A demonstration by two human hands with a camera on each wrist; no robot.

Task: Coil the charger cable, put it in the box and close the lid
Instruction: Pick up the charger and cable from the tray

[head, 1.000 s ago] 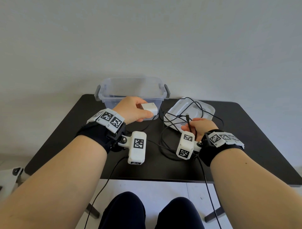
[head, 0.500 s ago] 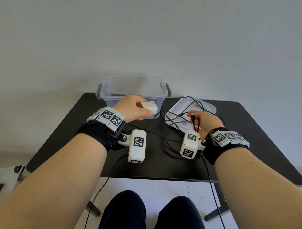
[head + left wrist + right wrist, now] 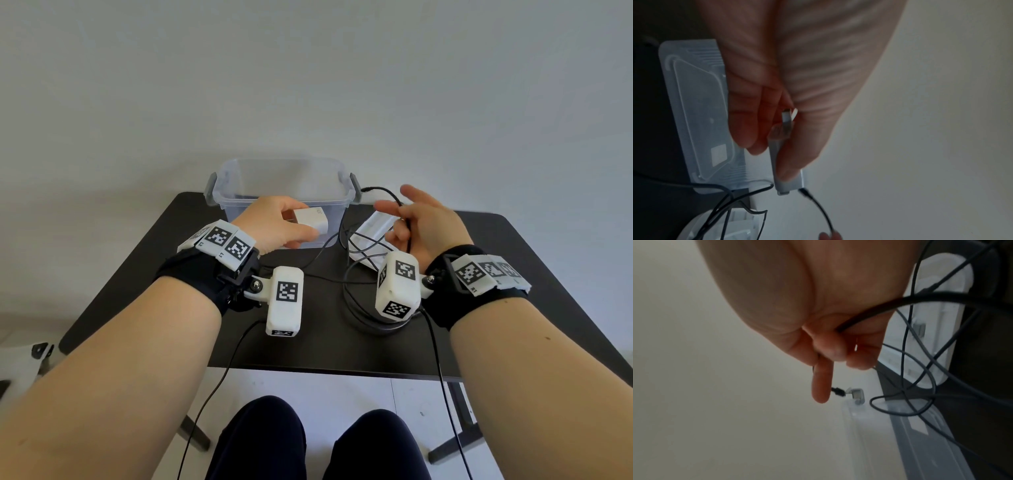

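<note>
My left hand (image 3: 284, 228) grips the white charger block (image 3: 311, 220) just in front of the clear plastic box (image 3: 284, 181); the left wrist view shows the charger block (image 3: 786, 170) between thumb and fingers. My right hand (image 3: 416, 222) is raised beside the box and holds the black cable (image 3: 407, 236) near its plug end (image 3: 368, 189), with curled lower fingers and the forefinger and thumb stretched out. In the right wrist view the cable (image 3: 875, 311) runs through the curled fingers (image 3: 830, 347). The rest of the cable (image 3: 363, 246) lies in loose loops over the white lid (image 3: 371, 228) and the table.
The black table (image 3: 513, 274) carries the open box at the back middle and the lid to its right. More cable loops (image 3: 356, 308) lie under my right wrist. A wall stands behind the table. My knees (image 3: 260, 442) show below the table's front edge.
My right hand has lifted off the lid and moved up and back toward the box, drawing the plug end of the cable with it. The left hand with the charger block stayed put.
</note>
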